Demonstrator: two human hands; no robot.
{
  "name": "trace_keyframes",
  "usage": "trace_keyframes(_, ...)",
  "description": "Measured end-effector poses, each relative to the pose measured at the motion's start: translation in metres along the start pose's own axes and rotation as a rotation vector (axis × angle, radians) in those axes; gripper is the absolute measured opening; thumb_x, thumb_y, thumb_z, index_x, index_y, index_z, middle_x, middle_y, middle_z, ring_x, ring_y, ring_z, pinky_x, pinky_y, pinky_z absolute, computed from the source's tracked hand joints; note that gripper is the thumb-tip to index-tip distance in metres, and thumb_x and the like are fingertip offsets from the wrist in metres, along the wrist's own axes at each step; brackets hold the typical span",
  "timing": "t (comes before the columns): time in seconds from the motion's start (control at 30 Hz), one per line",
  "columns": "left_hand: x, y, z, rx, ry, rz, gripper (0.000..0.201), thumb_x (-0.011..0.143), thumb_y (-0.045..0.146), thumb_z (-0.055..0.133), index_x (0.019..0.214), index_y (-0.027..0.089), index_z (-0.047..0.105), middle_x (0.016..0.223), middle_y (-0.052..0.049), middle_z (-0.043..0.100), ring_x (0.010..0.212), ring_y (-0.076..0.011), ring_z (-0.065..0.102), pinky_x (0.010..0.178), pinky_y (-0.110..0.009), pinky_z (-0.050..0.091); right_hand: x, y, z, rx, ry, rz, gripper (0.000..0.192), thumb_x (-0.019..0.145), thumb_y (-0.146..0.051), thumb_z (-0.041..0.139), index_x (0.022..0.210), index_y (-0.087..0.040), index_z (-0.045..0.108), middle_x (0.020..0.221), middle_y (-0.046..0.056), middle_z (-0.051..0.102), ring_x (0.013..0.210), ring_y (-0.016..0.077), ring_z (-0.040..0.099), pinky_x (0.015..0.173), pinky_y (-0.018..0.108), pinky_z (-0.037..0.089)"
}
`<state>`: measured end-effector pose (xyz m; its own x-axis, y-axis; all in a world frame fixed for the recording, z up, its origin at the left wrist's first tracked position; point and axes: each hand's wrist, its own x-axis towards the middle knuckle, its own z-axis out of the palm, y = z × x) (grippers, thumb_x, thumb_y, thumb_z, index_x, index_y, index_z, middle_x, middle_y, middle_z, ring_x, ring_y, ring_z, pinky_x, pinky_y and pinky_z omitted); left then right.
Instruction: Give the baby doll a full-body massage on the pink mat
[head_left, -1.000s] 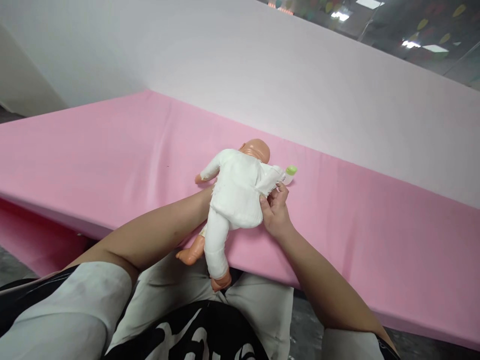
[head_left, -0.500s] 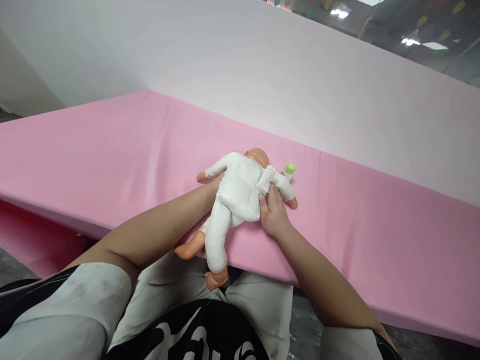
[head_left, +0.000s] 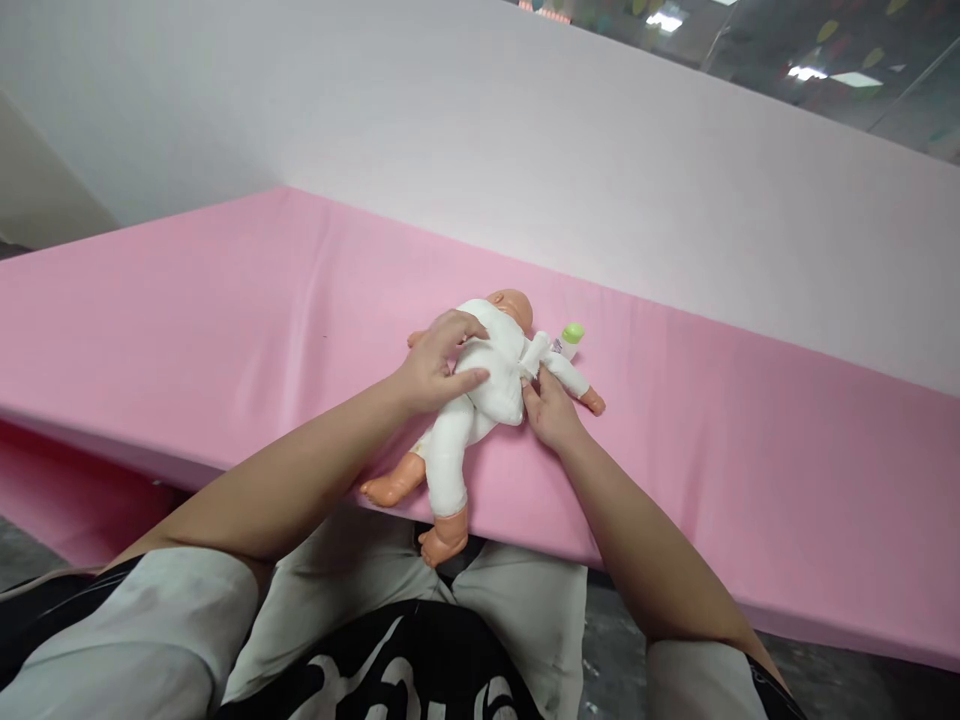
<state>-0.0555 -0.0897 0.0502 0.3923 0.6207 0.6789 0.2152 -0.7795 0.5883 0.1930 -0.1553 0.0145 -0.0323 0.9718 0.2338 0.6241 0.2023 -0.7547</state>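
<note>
Lying face-down — one doll (head_left: 487, 380), two hands (head_left: 439, 365) on it, one bottle (head_left: 568, 340) beside.

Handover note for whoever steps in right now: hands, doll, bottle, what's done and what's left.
Left hand: spread flat on the doll's back, pressing the white garment.
Right hand: fingertips pinching the garment edge at the doll's right side.
Doll: face down on the pink table, head away from the person, legs over the near edge.
Small green-capped bottle: on the table just beyond the doll, untouched.
Done: one leg and both arms are in the white garment.
Left: the other leg is bare; whether the garment is fastened cannot be seen.
</note>
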Motion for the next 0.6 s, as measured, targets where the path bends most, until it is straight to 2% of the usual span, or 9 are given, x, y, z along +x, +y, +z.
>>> trace_keyframes(0.03, 0.000, 0.003, -0.001, 0.049, -0.107, 0.050, 0.051, 0.079, 0.059, 0.075, 0.116, 0.024, 0.069, 0.123, -0.010, 0.069, 0.118, -0.0308, 0.062, 0.108, -0.049, 0.048, 0.001, 0.001, 0.000, -0.011, 0.005, 0.017, 0.059, 0.105, -0.055, 0.048, 0.157, -0.026, 0.051, 0.160, 0.010, 0.055, 0.154, 0.0325, 0.045, 0.129, 0.056, 0.034)
trace_keyframes(0.1, 0.002, 0.004, -0.001, 0.159, -0.266, 0.051, 0.057, 0.081, 0.063, 0.075, 0.123, 0.025, 0.070, 0.129, -0.010, 0.068, 0.125, -0.0333, 0.059, 0.115, -0.051, 0.043, 0.002, 0.004, -0.001, -0.044, 0.009, 0.058, 0.052, 0.103, -0.053, 0.050, 0.146, -0.026, 0.061, 0.150, 0.011, 0.065, 0.143, 0.0343, 0.056, 0.123, 0.057, 0.042)
trace_keyframes(0.17, 0.004, -0.001, 0.000, 0.264, -0.329, -0.030, 0.054, 0.086, 0.062, 0.070, 0.126, 0.025, 0.071, 0.129, -0.010, 0.068, 0.127, -0.0338, 0.058, 0.116, -0.052, 0.042, 0.003, 0.006, -0.002, -0.068, 0.003, 0.089, 0.048, 0.102, -0.054, 0.052, 0.137, -0.025, 0.067, 0.136, 0.011, 0.072, 0.129, 0.0345, 0.065, 0.115, 0.057, 0.049)
trace_keyframes(0.27, 0.005, -0.012, 0.003, 0.338, -0.352, -0.174, 0.053, 0.092, 0.058, 0.064, 0.130, 0.022, 0.070, 0.133, -0.011, 0.068, 0.130, -0.0349, 0.059, 0.113, -0.052, 0.045, 0.003, 0.008, -0.004, -0.089, 0.013, 0.098, 0.051, 0.100, -0.059, 0.055, 0.134, -0.023, 0.069, 0.125, 0.010, 0.077, 0.116, 0.0337, 0.071, 0.108, 0.057, 0.054)
trace_keyframes(0.4, 0.004, -0.018, 0.012, 0.309, -0.377, -0.327, 0.059, 0.096, 0.057, 0.056, 0.141, 0.019, 0.065, 0.138, -0.012, 0.070, 0.127, -0.0359, 0.064, 0.107, -0.051, 0.050, -0.003, 0.001, 0.000, -0.111, 0.024, 0.024, 0.063, 0.097, -0.063, 0.060, 0.147, -0.024, 0.061, 0.141, 0.014, 0.070, 0.130, 0.0372, 0.065, 0.113, 0.060, 0.051)
trace_keyframes(0.5, 0.001, -0.015, 0.017, 0.225, -0.439, -0.416, 0.073, 0.093, 0.064, 0.060, 0.152, 0.020, 0.058, 0.139, -0.012, 0.072, 0.124, -0.0364, 0.068, 0.106, -0.049, 0.052, -0.006, -0.003, 0.007, -0.142, 0.010, 0.030, 0.082, 0.094, -0.067, 0.064, 0.160, -0.022, 0.046, 0.159, 0.018, 0.054, 0.147, 0.0407, 0.052, 0.120, 0.063, 0.043)
trace_keyframes(0.6, -0.001, -0.010, 0.018, 0.128, -0.523, -0.494, 0.088, 0.090, 0.074, 0.060, 0.159, 0.020, 0.052, 0.148, -0.013, 0.067, 0.133, -0.0386, 0.064, 0.111, -0.049, 0.050, -0.005, -0.004, 0.014, -0.169, 0.009, 0.054, 0.093, 0.092, -0.073, 0.063, 0.165, -0.021, 0.038, 0.166, 0.021, 0.042, 0.154, 0.0434, 0.042, 0.122, 0.065, 0.040)
